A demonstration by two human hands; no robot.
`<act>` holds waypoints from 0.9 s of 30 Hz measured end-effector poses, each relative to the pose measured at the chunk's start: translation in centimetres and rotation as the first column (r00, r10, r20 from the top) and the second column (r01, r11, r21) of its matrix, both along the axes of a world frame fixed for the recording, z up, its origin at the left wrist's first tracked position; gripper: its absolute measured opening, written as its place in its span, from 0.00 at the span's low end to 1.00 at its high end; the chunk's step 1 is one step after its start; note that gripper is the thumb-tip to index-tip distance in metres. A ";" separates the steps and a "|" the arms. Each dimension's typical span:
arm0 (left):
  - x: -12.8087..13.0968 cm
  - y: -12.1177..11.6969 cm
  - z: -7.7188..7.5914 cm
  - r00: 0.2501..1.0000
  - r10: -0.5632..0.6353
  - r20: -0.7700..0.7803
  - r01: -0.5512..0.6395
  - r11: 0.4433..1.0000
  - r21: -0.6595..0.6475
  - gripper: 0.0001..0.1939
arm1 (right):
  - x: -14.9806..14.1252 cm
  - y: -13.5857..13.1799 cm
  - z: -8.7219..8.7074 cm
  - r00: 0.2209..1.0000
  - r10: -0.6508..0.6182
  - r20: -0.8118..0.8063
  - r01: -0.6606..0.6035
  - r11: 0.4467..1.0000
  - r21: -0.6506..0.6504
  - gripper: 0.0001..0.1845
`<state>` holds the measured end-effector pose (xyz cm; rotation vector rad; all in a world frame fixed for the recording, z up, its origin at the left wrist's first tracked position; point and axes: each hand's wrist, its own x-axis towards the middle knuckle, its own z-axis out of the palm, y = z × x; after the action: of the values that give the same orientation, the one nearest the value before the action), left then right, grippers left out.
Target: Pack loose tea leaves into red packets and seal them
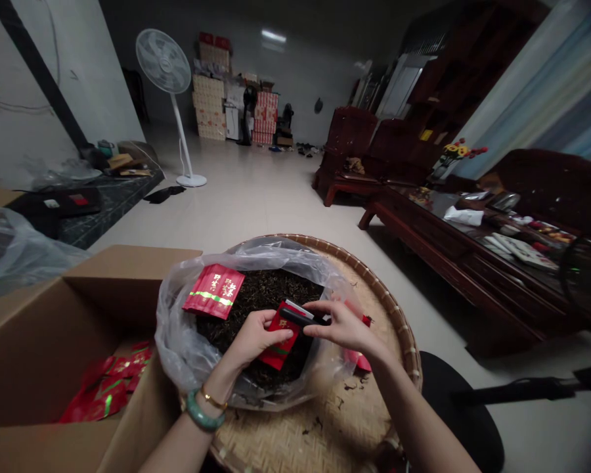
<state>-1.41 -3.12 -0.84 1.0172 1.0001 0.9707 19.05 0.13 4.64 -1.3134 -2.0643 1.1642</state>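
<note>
Holding a small red packet [279, 341] over a clear plastic bag [177, 341] of dark loose tea [270, 289], the person works w/ both hands at the middle of a round woven tray [398, 315]. Left hand [256, 338] grips the packet's lower half, fingers curled round it. Right hand [342, 325] pinches a slim black tool [303, 317] at the packet's open top, thumb and fingers closed on it. Another red packet w/ gold print [214, 291] lies on the tea at approx 10 o'clock from the hands. At 8 o'clock an open cardboard box [39, 341] holds more red packets [108, 391]. White standing fan [165, 66] far off at 11 o'clock; dark wood table [448, 249] at 2 o'clock. Left wrist wears a green bangle [199, 412].
</note>
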 end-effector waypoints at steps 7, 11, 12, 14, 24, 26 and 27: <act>0.3 -0.1 0.0 0.999 0.033 -0.006 -0.033 0.999 -0.026 0.18 | -1.8 0.0 -0.4 1.000 0.030 -0.001 -0.030 0.996 0.082 0.14; 0.0 0.0 -0.3 0.999 0.033 -0.010 -0.033 0.999 -0.022 0.19 | -1.8 0.0 -0.4 1.000 0.022 0.010 -0.023 0.992 0.120 0.15; -0.1 0.0 -0.4 0.999 0.034 -0.019 -0.035 0.999 -0.024 0.19 | -1.6 0.1 -0.4 1.000 0.011 0.006 -0.011 0.994 0.106 0.16; -0.2 0.0 -0.6 0.999 0.033 -0.037 -0.034 0.999 -0.030 0.19 | -1.1 0.3 -0.2 1.000 -0.023 -0.013 0.024 0.998 0.051 0.18; 0.0 0.1 -0.5 0.999 0.029 -0.041 -0.028 1.000 0.007 0.18 | -1.3 0.0 -0.7 1.000 0.001 -0.016 0.001 0.992 0.125 0.18; 0.0 0.1 -0.5 0.999 0.035 -0.032 -0.035 0.999 -0.004 0.18 | -1.7 0.0 -0.8 1.000 0.017 -0.012 -0.015 0.986 0.164 0.14; 0.0 0.1 -0.5 0.999 0.038 -0.029 -0.038 0.999 -0.009 0.18 | -1.8 0.0 -0.7 1.000 0.018 -0.010 -0.016 0.985 0.171 0.13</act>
<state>-1.40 -3.05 -1.34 1.0093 1.0502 0.9840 17.27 0.12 3.91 -1.2074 -2.1193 0.9744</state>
